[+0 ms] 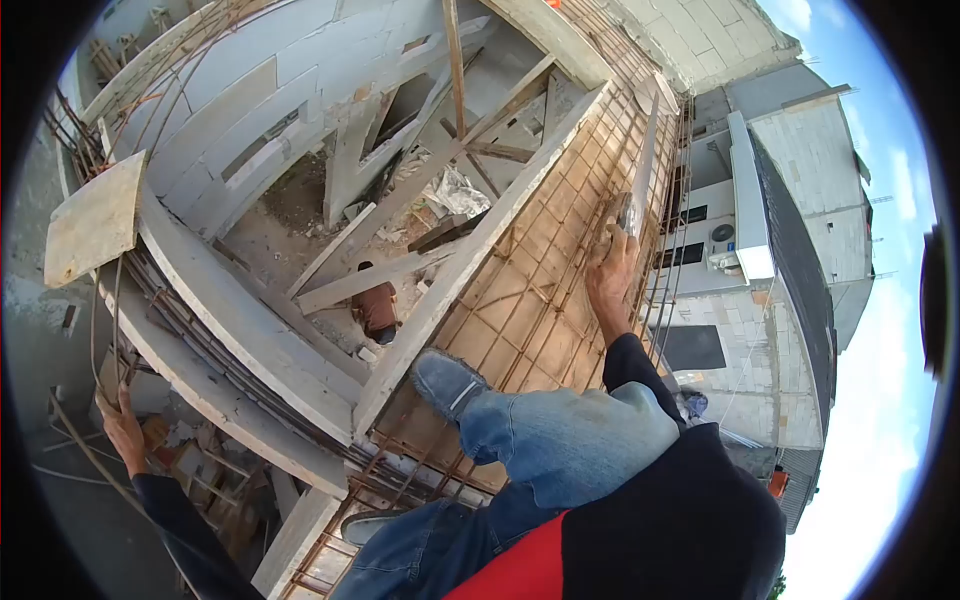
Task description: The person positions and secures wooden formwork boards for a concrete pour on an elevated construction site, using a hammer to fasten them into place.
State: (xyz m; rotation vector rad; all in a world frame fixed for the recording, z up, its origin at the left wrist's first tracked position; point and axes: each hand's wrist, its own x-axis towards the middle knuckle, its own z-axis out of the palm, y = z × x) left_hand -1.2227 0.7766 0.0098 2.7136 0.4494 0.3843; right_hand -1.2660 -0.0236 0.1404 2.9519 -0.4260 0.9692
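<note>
My right hand (612, 272) is closed round the handle of a handsaw (645, 165), whose long blade points away over a mat of tied rebar (560, 240). Low on the left, my left hand (122, 430) has its fingers curled around a thin bent rod or cable (97, 350) that hangs beside the curved formwork. Above that hand, a square plywood piece (95, 220) rests across the formwork edges. My shoe (448, 383) stands on the rebar over the plywood deck.
Curved boards (240, 300) with bars between them run along the left. A timber edge (490, 240) borders an open drop, where a person (376, 303) is far below among braces and rubble. Upright rebar (668, 270) lines the right edge, with neighbouring buildings (800, 200) beyond.
</note>
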